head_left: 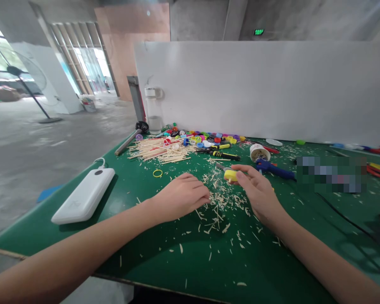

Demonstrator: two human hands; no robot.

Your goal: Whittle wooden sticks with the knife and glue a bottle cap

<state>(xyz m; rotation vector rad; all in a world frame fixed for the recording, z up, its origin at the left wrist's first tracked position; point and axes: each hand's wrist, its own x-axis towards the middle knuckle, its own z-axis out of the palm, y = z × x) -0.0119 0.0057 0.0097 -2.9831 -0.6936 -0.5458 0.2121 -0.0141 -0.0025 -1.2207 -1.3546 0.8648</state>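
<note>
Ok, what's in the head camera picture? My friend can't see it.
A right hand holds a yellow utility knife over wood shavings on a green table; the left hand is curled beside them. Behind lie wooden sticks and colourful bottle caps; a white power bank sits at left.

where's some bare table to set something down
Mostly bare: the green tabletop between the white power bank and left hand, with the yellow ring at its far side. Crowded: shavings between that hand and the right hand, which holds a yellow cutter; sticks and coloured caps farther back.
</note>
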